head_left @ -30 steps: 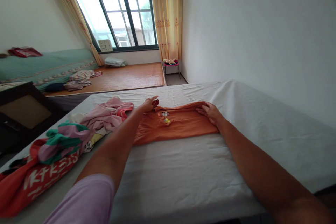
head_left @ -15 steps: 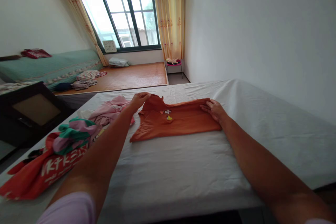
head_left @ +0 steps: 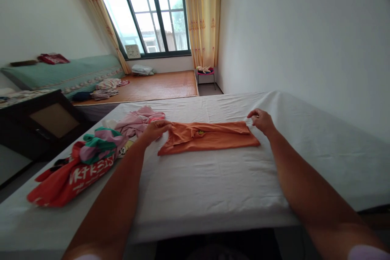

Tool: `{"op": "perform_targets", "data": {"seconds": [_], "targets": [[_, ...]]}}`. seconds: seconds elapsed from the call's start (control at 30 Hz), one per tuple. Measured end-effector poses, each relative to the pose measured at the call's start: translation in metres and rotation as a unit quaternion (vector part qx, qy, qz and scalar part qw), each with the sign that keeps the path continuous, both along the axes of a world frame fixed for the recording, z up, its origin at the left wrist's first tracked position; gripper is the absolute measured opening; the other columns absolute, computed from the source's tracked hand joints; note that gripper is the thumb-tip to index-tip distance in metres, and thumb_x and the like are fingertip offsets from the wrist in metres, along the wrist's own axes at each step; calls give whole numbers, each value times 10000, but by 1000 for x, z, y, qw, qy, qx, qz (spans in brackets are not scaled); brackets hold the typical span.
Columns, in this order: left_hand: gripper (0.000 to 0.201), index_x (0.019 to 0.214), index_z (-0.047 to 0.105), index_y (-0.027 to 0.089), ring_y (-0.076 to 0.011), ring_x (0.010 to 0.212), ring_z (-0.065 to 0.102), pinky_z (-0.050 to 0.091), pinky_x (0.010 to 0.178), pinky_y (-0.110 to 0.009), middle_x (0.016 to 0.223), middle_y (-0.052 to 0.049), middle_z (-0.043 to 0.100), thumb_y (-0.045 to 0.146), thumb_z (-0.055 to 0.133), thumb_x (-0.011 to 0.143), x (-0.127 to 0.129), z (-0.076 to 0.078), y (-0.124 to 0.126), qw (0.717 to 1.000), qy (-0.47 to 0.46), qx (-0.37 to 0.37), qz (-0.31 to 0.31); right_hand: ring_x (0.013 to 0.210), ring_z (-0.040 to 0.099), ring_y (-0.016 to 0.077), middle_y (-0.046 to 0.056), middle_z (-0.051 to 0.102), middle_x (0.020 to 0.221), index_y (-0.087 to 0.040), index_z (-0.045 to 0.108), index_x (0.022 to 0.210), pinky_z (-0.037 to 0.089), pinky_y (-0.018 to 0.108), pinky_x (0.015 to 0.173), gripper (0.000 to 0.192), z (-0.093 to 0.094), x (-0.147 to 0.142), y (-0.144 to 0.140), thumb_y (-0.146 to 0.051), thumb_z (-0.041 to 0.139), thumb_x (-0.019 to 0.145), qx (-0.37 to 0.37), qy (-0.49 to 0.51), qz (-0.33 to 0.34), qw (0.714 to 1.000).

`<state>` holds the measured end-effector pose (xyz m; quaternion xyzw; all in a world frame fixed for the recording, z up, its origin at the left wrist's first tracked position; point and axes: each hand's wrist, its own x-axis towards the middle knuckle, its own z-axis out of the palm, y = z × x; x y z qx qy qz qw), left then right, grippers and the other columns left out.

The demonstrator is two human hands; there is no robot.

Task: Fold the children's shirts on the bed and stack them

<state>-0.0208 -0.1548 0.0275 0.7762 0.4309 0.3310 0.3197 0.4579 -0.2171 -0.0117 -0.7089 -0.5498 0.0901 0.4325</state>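
An orange T-shirt [head_left: 210, 143] lies on the white sheet in front of me, its far part folded over toward me. The fold covers most of the small print, and a yellow bit of it still shows. My left hand [head_left: 157, 130] pinches the shirt at its far left corner. Just off the far right corner is my right hand [head_left: 261, 122], raised a little, its fingers loosely bent and apart with no cloth between them.
Left of the shirt is a heap of clothes: a pink garment [head_left: 137, 122], a green and mauve one [head_left: 100, 144], and a red one with white lettering [head_left: 73, 180]. A dark cabinet [head_left: 48, 124] stands beyond the bed's left edge. A second bed [head_left: 158, 85] lies under the window.
The shirt's far edge has come over toward me, making it a narrower strip. My right hand has let go and moved slightly right. The view has shifted a little.
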Motion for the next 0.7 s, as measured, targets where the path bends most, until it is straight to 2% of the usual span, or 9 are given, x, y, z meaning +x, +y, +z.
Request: {"op": "perform_targets", "data": {"seconds": [0.07,0.17,0.23,0.37,0.5,0.6,0.7], "targets": [[403,1000,727,145,-182,761,630,505,705,-286,820,-52,700,447,650,746,-1,-11,9,999,40,13,-1,604,624,128,-1,689,718,-197,682,891,493,231,623,183,0,-10,-2,-245,568,756,-19,-46,93,994],[403,1119,693,169,-187,797,632,503,750,-307,908,-55,691,283,581,749,-1,-28,17,991,123,47,9,782,653,170,24,719,876,-199,698,962,515,262,738,270,0,-26,-6,-310,672,716,-90,-87,269,955],[454,1188,665,197,-192,836,621,498,787,-318,957,-60,668,204,530,754,1,-37,17,979,175,97,25,876,650,187,37,717,964,-194,703,986,506,275,814,305,1,-30,-8,-237,684,684,-105,-125,317,934],[388,1122,710,257,-223,973,560,476,858,-343,1020,-72,604,187,507,799,11,-40,11,946,236,218,40,931,643,190,41,718,982,-191,713,972,475,274,879,371,-1,-24,-4,-62,583,650,-80,-227,292,926],[274,977,760,262,-217,962,541,463,888,-362,951,-59,588,241,529,832,11,-26,13,940,215,260,46,930,654,186,22,735,970,-227,727,961,470,272,880,335,-3,-15,2,-86,504,755,-48,-248,186,950],[263,974,755,235,-205,942,559,460,909,-367,939,-55,617,321,537,854,2,-18,17,959,146,242,16,919,660,192,15,742,962,-233,735,973,471,263,863,341,-2,-11,3,-101,502,763,-49,-260,122,957],[313,863,760,210,-207,909,589,472,888,-362,921,-69,655,434,542,857,-6,-18,18,975,127,170,-73,899,664,178,3,747,946,-236,743,961,470,235,830,361,-2,-11,0,-79,504,740,-92,-271,112,952]]}}
